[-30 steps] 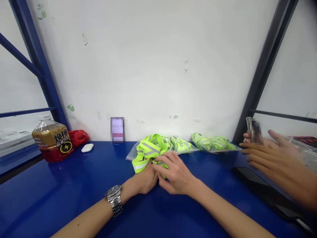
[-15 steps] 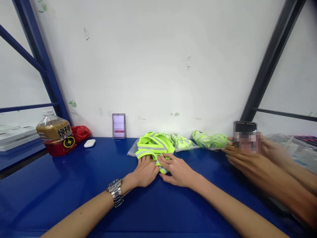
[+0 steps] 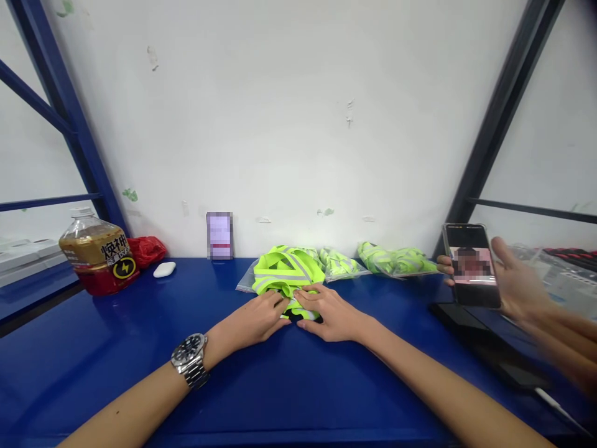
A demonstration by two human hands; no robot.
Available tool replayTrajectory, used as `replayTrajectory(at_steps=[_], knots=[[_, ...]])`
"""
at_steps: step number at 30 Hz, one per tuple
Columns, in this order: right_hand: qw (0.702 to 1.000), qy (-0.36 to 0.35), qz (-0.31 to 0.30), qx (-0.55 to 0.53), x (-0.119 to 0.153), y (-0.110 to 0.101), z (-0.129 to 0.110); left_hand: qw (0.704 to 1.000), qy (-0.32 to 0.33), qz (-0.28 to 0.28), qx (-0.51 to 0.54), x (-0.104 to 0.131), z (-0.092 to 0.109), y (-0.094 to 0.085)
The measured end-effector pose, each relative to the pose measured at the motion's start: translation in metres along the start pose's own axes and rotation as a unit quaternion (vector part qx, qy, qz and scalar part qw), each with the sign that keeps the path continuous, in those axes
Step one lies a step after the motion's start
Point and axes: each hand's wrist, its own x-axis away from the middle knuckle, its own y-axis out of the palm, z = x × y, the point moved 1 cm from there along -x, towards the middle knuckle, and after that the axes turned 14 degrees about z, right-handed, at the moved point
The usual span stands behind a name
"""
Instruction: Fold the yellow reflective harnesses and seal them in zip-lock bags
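Observation:
A bunched fluorescent yellow-green reflective vest [image 3: 286, 264] with silver stripes lies on the blue table in front of me. My left hand [image 3: 261, 318], on the arm with a metal watch, has its fingers curled into the vest's near left edge. From the other side, my right hand [image 3: 333, 314] pinches the near folds between its thumb and fingers. Some dark fabric shows in the gap between my hands. A clear plastic bag [image 3: 245, 280] pokes out at the vest's left. Similar bagged bundles, a nearer one [image 3: 340, 264] and a farther one [image 3: 396, 261], lie to the right.
On the left stand a large drink bottle [image 3: 100, 255], a red plastic bag [image 3: 147, 250] and a small white case [image 3: 165, 269]. A phone [image 3: 219, 235] leans on the wall. Another person's hand [image 3: 522, 280] holds a phone [image 3: 471, 264] at right, above dark devices with a white cable [image 3: 555, 401].
My left hand has shifted slightly at the vest's near edge, its fingers now more curled. The near folds look gathered differently. At right, the other person's phone has tilted and one hand has drawn back.

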Motion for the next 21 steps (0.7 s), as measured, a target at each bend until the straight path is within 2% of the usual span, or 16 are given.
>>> replayTrajectory(at_steps=[3, 5, 9, 14, 17, 21], knots=[[0.999, 0.026, 0.031, -0.026, -0.001, 0.003, 0.004, 0.997, 0.039, 0.013, -0.070, -0.005, 0.000, 0.007], [0.997, 0.043, 0.056, -0.044, -0.002, 0.006, 0.006, 0.996, 0.038, 0.017, -0.075, -0.007, 0.000, 0.008], [0.991, 0.099, 0.076, -0.048, -0.003, 0.012, 0.002, 0.999, -0.039, 0.019, 0.014, -0.008, -0.001, 0.006], [0.977, 0.196, 0.076, -0.045, 0.000, 0.021, -0.007, 0.987, -0.129, -0.003, 0.099, -0.013, -0.009, 0.006], [0.970, 0.223, 0.086, -0.031, 0.001, 0.024, -0.010, 0.983, -0.150, -0.011, 0.102, -0.017, -0.013, 0.009], [0.970, 0.225, 0.096, -0.010, -0.002, 0.023, -0.012, 0.985, -0.158, 0.054, 0.043, -0.016, -0.012, 0.014]])
